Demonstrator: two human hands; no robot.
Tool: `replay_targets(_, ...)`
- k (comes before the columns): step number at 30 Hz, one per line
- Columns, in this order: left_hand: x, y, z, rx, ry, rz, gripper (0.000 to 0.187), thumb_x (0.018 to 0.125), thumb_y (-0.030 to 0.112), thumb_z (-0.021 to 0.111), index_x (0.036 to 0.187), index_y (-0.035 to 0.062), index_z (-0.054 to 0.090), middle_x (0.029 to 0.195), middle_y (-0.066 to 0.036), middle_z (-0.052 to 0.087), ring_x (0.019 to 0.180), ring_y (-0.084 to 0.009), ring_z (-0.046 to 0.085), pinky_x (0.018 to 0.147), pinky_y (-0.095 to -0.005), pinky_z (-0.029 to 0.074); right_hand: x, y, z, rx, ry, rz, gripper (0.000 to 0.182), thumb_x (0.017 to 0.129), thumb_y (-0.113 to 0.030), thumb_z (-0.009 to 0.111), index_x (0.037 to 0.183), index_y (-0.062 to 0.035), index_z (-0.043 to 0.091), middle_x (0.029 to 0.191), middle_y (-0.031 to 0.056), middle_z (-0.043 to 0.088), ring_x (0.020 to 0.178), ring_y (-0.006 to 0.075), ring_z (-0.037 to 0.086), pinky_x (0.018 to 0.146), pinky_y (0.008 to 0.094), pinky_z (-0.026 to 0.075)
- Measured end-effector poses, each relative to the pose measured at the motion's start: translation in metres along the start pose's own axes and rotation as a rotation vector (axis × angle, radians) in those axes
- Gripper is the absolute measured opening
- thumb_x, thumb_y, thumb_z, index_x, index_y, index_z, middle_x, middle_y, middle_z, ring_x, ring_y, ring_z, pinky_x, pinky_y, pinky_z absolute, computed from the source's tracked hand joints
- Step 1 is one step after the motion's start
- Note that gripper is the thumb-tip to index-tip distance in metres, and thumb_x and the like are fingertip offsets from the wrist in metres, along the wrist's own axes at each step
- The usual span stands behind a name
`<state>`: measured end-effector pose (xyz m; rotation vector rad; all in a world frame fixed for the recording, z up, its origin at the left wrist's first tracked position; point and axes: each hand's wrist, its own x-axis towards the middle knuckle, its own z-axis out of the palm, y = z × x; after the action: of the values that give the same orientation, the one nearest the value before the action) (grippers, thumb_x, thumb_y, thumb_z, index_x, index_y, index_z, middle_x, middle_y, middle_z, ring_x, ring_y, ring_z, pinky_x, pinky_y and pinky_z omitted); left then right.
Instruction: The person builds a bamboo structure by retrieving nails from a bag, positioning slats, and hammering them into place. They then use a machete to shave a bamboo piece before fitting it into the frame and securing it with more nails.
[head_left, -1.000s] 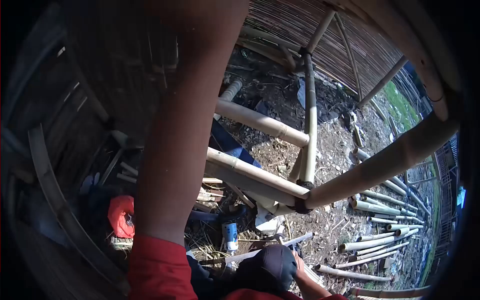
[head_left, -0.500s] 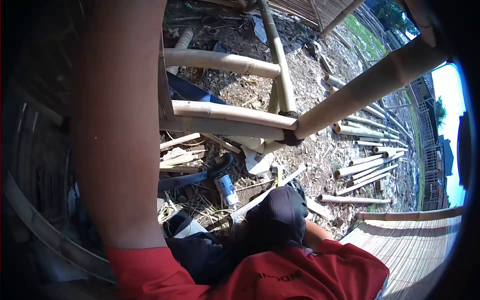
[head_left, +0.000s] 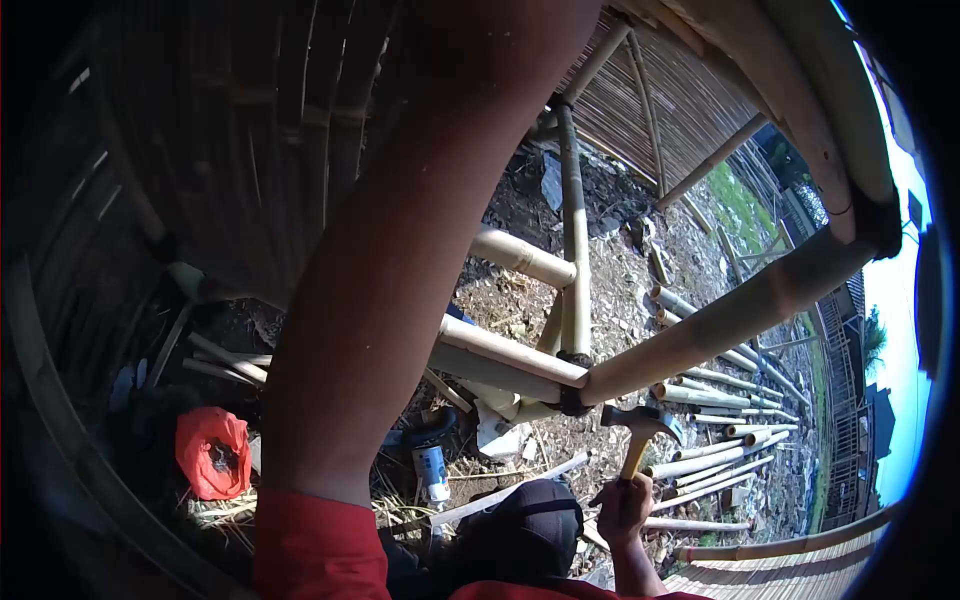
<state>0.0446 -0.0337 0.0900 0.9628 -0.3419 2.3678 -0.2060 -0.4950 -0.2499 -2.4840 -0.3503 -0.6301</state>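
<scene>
Newly raised since a moment ago: hammer in co-worker's hand, just right of lashed bamboo joint. Own hands hidden past top edge, grip untellable. Best braced steady on frame.

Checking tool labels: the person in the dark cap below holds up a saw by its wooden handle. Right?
No, it is a hammer, not a saw. That person's hand holds it up by its wooden handle. The head view shows its metal claw head.

A bare forearm in a red sleeve reaches up, hands unseen.
</scene>
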Motion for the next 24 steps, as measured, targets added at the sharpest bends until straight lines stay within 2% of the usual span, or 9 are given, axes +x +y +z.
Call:
replay_targets(5, 0.007, 0.019, -0.009, -0.026, 0.029, -0.091, 0.015, 0.084, -0.007, 0.070, 0.096, 0.0028, 0.069, 0.088, -0.012, 0.059, 0.086, -0.0329, 0.059, 0.073, -0.0446, 0.046, 0.179, -0.154, -0.041, 0.364, 0.002, -0.251, 0.030, 0.103, -0.010, 0.049, 0.126, 0.0093, 0.044, 0.066, 0.0038, 0.055, 0.049, 0.0135, 0.058, 0.048, 0.0278, 0.048)
replay_targets(6, 0.005, 0.009, -0.035, -0.034, -0.395, -0.175, 0.028, 0.100, 0.019, 0.064, 0.124, 0.0034, 0.066, 0.117, -0.019, 0.062, 0.115, -0.0408, 0.057, 0.093, -0.0480, 0.046, 0.209, -0.172, -0.040, 0.317, 0.125, -0.406, 0.036, 0.104, -0.009, 0.047, 0.133, 0.0107, 0.040, 0.071, 0.0050, 0.056, 0.053, 0.0131, 0.058, 0.051, 0.0281, 0.049)
replay_targets(7, 0.003, 0.010, -0.030, -0.040, -0.378, -0.175, 0.028, 0.100, 0.019, 0.064, 0.124, 0.0034, 0.066, 0.117, -0.019, 0.062, 0.115, -0.0408, 0.057, 0.093, -0.0480, 0.046, 0.232, -0.189, -0.039, 0.271, 0.245, -0.551, 0.042, 0.105, -0.008, 0.045, 0.141, 0.0122, 0.036, 0.076, 0.0062, 0.057, 0.057, 0.0126, 0.058, 0.053, 0.0284, 0.049)
replay_targets(9, -0.001, 0.012, -0.008, 0.094, -0.005, -0.096, 0.010, 0.088, 0.001, 0.072, 0.096, 0.0072, 0.068, 0.093, -0.006, 0.059, 0.085, -0.0247, 0.058, 0.073, -0.0395, 0.049, 0.264, -0.234, -0.039, 0.321, 0.337, -0.556, 0.056, 0.104, -0.003, 0.044, 0.155, 0.0093, 0.024, 0.087, 0.0083, 0.057, 0.064, 0.0117, 0.056, 0.055, 0.0290, 0.048)
replay_targets(11, -0.005, 0.004, -0.001, 0.023, 0.003, -0.073, 0.014, 0.083, 0.001, 0.072, 0.092, 0.0090, 0.067, 0.091, -0.009, 0.054, 0.087, -0.0309, 0.053, 0.073, -0.0447, 0.045, 0.293, -0.241, -0.053, -0.079, 0.461, -0.695, 0.060, 0.104, 0.000, 0.042, 0.160, 0.0050, 0.021, 0.092, 0.0093, 0.059, 0.063, 0.0107, 0.053, 0.056, 0.0286, 0.046)
replay_targets(18, -0.003, 0.008, -0.004, 0.032, -0.011, -0.123, 0.013, 0.083, 0.004, 0.074, 0.092, 0.0092, 0.067, 0.092, -0.008, 0.055, 0.087, -0.0300, 0.055, 0.073, -0.0441, 0.047, 0.330, -0.283, -0.062, -0.159, 0.504, -1.005, 0.056, 0.103, 0.002, 0.044, 0.158, 0.0051, 0.031, 0.121, 0.0235, 0.069, 0.064, 0.0087, 0.058, 0.056, 0.0263, 0.046)
replay_targets(19, -0.003, 0.008, -0.003, 0.024, -0.008, -0.127, 0.014, 0.082, 0.004, 0.074, 0.092, 0.0094, 0.067, 0.092, -0.008, 0.055, 0.087, -0.0302, 0.055, 0.074, -0.0443, 0.047, 0.335, -0.288, -0.061, -0.161, 0.503, -1.008, 0.056, 0.103, 0.002, 0.044, 0.158, 0.0051, 0.031, 0.121, 0.0235, 0.069, 0.064, 0.0087, 0.058, 0.056, 0.0263, 0.046)
replay_targets(21, -0.003, 0.008, -0.003, 0.020, -0.005, -0.132, 0.015, 0.081, 0.004, 0.075, 0.092, 0.0095, 0.067, 0.093, -0.008, 0.055, 0.087, -0.0304, 0.055, 0.074, -0.0445, 0.047, 0.340, -0.297, -0.058, -0.321, 0.523, -1.077, 0.054, 0.108, -0.005, 0.044, 0.160, -0.0006, 0.032, 0.080, 0.0057, 0.061, 0.064, 0.0088, 0.052, 0.058, 0.0290, 0.040)
replay_targets(24, -0.004, 0.008, -0.004, 0.034, -0.010, -0.135, 0.017, 0.079, 0.003, 0.075, 0.092, 0.0097, 0.067, 0.093, -0.008, 0.055, 0.087, -0.0305, 0.055, 0.075, -0.0447, 0.047, 0.344, -0.297, -0.058, -0.333, 0.489, -0.984, 0.054, 0.105, -0.002, 0.049, 0.158, -0.0028, 0.038, 0.089, 0.0148, 0.071, 0.065, 0.0099, 0.055, 0.060, 0.0314, 0.043)
